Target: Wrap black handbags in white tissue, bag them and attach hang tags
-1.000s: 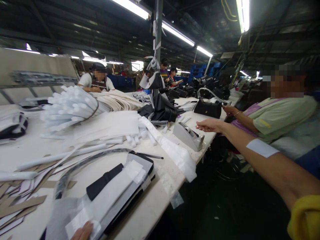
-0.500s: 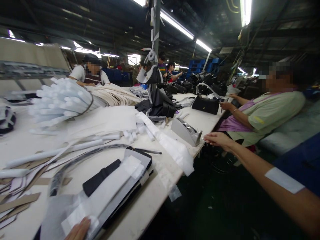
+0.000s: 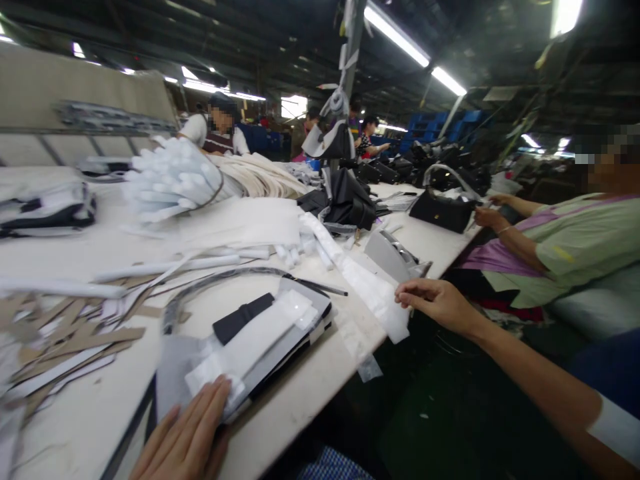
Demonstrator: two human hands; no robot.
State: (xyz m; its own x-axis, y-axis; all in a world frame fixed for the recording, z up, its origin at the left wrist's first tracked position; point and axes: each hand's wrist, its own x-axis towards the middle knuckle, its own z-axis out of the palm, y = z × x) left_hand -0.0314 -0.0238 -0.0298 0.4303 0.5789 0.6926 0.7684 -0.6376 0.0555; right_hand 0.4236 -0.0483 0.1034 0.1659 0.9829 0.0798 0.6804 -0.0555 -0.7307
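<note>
My left hand (image 3: 185, 437) lies flat, fingers stretched out, on the near end of a white paper-wrapped piece (image 3: 260, 337). That piece rests on a stack of grey and black panels (image 3: 305, 333) with a black strap (image 3: 243, 317) beside it. My right hand (image 3: 437, 303) hovers at the table's edge with thumb and fingers pinched together. It sits just right of a long clear plastic strip (image 3: 370, 290) and in front of a grey tape dispenser (image 3: 395, 257). What the pinch holds is too small to see.
A bundle of white tubes (image 3: 170, 177) and cream sheets lie at the back left, and cardboard strips (image 3: 65, 340) at the near left. Black bags (image 3: 350, 203) and a handbag (image 3: 443, 210) sit farther along. A co-worker in a green top (image 3: 575, 240) sits right; others work behind.
My right hand has drawn back from beyond the tape dispenser toward me, to the table edge near the plastic strip. My left hand has come further into view on the white piece.
</note>
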